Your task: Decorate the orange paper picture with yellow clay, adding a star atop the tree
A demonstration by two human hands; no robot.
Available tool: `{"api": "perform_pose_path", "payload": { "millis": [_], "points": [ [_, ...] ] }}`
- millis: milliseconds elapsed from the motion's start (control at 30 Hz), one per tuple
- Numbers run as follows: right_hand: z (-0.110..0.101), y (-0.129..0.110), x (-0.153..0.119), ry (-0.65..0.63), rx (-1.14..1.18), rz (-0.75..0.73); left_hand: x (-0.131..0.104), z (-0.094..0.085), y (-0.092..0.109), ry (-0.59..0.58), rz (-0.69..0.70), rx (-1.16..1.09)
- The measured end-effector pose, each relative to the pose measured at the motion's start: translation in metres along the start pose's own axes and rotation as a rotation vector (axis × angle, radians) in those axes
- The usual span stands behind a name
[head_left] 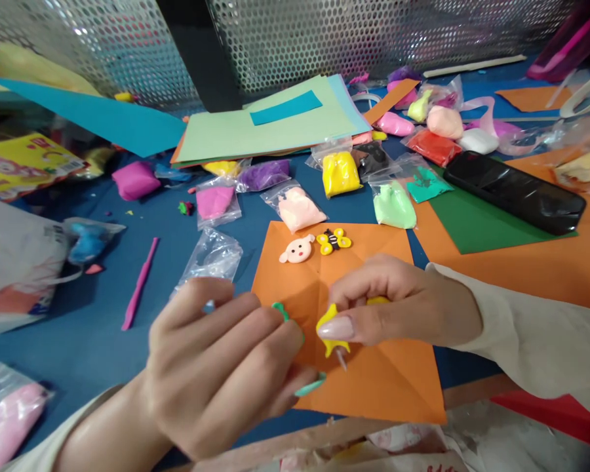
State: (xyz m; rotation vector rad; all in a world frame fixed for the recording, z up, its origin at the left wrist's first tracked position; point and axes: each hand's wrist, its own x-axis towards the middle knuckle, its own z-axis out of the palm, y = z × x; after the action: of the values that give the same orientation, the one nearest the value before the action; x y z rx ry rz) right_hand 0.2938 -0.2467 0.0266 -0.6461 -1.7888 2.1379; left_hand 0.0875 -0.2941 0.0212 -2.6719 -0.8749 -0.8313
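My right hand pinches a small yellow clay piece with pointed corners between thumb and fingers, over an orange paper sheet. More yellow clay shows behind the thumb. Close on the left, my left hand is closed, its fingers curled; green shows at the fingertips, and anything inside is hidden. Beyond both hands on the sheet lie a pale pink clay face with two ears and a yellow-and-black clay butterfly.
Bagged clay, including a yellow pack and a light green pack, lies behind the sheet. A pink modelling tool rests at left. Stacked paper stands against a perforated metal screen. A black case lies at right.
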Motion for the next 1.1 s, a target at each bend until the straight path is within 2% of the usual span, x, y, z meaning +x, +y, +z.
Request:
{"api": "perform_pose_path", "payload": {
  "millis": [133,233,533,733,867,1000,1100],
  "points": [
    [0.000,-0.001,0.000,-0.105,0.051,0.057,0.014,0.005,-0.004,-0.029,0.082,-0.160],
    [0.001,-0.001,0.001,-0.137,0.055,0.081,0.015,0.009,-0.005,-0.029,0.154,-0.180],
    [0.006,0.001,-0.001,-0.116,0.064,0.056,0.011,0.012,-0.003,0.002,0.257,-0.097],
    [0.006,0.004,-0.002,-0.108,0.017,0.029,0.007,0.011,0.001,-0.034,0.217,-0.108],
    [-0.002,0.004,-0.007,-0.021,-0.252,-0.073,0.007,0.003,0.002,-0.051,0.236,-0.056],
    [-0.006,0.007,-0.011,0.211,-0.678,-0.347,0.005,-0.003,-0.004,-0.089,0.248,0.081],
    [-0.002,0.011,-0.010,0.306,-0.925,-0.522,0.005,0.002,-0.011,-0.028,0.326,0.132]
  ]
}}
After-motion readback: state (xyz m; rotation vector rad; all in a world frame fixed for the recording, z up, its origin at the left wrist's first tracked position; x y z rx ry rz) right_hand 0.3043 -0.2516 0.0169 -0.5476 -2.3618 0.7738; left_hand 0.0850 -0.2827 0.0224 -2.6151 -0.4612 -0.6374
